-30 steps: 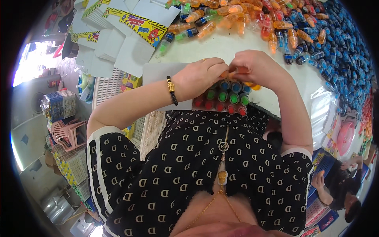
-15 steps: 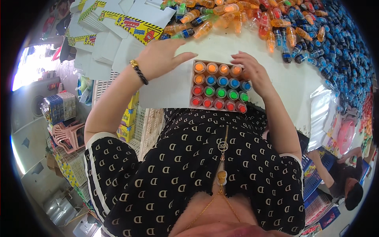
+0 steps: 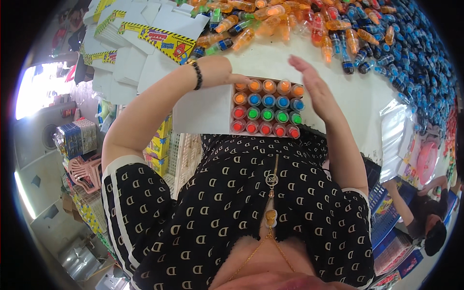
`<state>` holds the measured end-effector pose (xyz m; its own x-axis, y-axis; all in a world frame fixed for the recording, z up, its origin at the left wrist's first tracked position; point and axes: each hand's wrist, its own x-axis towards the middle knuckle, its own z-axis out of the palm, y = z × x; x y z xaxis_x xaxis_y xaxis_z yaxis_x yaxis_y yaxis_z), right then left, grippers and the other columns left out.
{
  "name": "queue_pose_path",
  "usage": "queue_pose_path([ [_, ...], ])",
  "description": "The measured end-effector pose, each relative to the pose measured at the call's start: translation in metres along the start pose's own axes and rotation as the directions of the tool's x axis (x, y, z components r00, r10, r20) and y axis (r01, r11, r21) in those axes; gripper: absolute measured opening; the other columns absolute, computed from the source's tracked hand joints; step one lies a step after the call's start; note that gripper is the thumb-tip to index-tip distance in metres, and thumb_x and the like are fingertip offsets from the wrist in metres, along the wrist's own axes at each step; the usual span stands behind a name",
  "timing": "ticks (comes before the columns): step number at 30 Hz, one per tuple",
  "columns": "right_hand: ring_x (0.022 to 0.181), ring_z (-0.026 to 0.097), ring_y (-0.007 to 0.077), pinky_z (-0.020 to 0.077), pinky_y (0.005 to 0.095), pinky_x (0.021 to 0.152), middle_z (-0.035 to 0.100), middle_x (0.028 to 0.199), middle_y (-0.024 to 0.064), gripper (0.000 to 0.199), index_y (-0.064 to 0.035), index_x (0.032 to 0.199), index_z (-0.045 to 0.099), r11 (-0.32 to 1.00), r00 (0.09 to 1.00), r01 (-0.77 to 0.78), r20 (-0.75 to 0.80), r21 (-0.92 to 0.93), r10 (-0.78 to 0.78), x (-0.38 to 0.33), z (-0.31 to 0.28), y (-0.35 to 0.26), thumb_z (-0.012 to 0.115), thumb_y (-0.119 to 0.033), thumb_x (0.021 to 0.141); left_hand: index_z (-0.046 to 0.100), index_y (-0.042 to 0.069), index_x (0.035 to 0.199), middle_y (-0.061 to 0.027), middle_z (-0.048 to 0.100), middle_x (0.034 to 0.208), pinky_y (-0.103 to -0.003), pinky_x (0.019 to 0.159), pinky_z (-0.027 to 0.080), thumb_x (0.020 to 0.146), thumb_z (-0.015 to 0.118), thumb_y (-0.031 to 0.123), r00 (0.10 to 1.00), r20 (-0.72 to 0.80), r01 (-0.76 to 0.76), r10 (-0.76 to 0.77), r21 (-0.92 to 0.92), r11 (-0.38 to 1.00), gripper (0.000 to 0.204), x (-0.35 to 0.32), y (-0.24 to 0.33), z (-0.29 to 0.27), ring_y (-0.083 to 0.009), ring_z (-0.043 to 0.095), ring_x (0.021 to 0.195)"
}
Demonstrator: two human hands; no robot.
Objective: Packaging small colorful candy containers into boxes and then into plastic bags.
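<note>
An open carton point(image 3: 231, 131) stands in front of me, filled with rows of small clear bottles point(image 3: 267, 114). Their tops are orange in the far row, then mostly blue, green and red toward me. My left hand point(image 3: 217, 71) is at the carton's far left corner, one stretched finger resting on or just over the orange tops; its other fingers are mostly hidden. It holds nothing that I can see. My right hand point(image 3: 316, 92) is raised at the carton's right side, open with fingers straight, beside the end bottles. A white flap point(image 3: 200, 111) spreads left from the carton.
Loose orange bottles point(image 3: 285, 26) lie at the far edge, with a large heap of blue ones point(image 3: 406, 72) at the right. Flat white and yellow cartons point(image 3: 164, 38) are stacked far left. A white plastic crate point(image 3: 188, 154) stands below left. Another person point(image 3: 425, 212) is at lower right.
My left hand has moved right and toward me, onto the carton's far left corner. The right hand has come off the end bottles, its fingers straightened. A fifth orange top now shows in the far row.
</note>
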<state>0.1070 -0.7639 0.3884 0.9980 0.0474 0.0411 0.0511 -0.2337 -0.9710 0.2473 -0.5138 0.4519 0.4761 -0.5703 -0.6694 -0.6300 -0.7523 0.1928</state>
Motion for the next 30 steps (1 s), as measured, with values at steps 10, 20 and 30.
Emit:
queue_pose_path([
  [10, 0.094, 0.063, 0.019, 0.0476, 0.0327, 0.084, 0.067, 0.103, 0.0083, 0.03, -0.0011, 0.108, 0.063, 0.913, 0.436, -0.368, -0.9, -0.174, 0.004, -0.156, -0.169, 0.1, 0.057, -0.027, 0.095, 0.05, 0.0, 0.126, -0.0162, 0.055, 0.131, -0.039, 0.101, 0.039, 0.086, 0.057, 0.024, 0.894, -0.288, -0.265, 0.343, -0.958, -0.112, 0.047, -0.089, -0.044, -0.01, -0.03, 0.053, 0.119],
  [20, 0.085, 0.064, 0.0295, 0.0489, 0.0423, 0.076, 0.067, 0.092, 0.01, 0.029, -0.0096, 0.094, 0.068, 0.527, 0.329, -0.803, -0.944, -0.279, 0.002, -0.217, -0.191, 0.105, 0.068, -0.036, 0.082, 0.042, 0.016, 0.142, -0.0061, 0.026, 0.155, -0.063, 0.109, 0.018, 0.085, 0.064, 0.038, 0.797, -0.483, -0.339, 0.362, 0.139, 0.931, 0.065, -0.018, 0.093, 0.066, -0.0336, 0.017, 0.145],
  [30, 0.083, 0.064, 0.0297, 0.0485, 0.0371, 0.075, 0.067, 0.09, 0.0143, 0.026, -0.0038, 0.097, 0.066, 0.462, 0.405, -0.817, -0.913, -0.344, 0.037, -0.221, -0.219, 0.109, 0.063, -0.028, 0.088, 0.044, 0.014, 0.14, -0.0072, 0.03, 0.153, -0.065, 0.108, 0.015, 0.085, 0.064, 0.036, 0.73, -0.504, -0.328, 0.463, 0.336, 0.883, 0.062, -0.014, 0.103, 0.055, -0.0306, 0.024, 0.143],
])
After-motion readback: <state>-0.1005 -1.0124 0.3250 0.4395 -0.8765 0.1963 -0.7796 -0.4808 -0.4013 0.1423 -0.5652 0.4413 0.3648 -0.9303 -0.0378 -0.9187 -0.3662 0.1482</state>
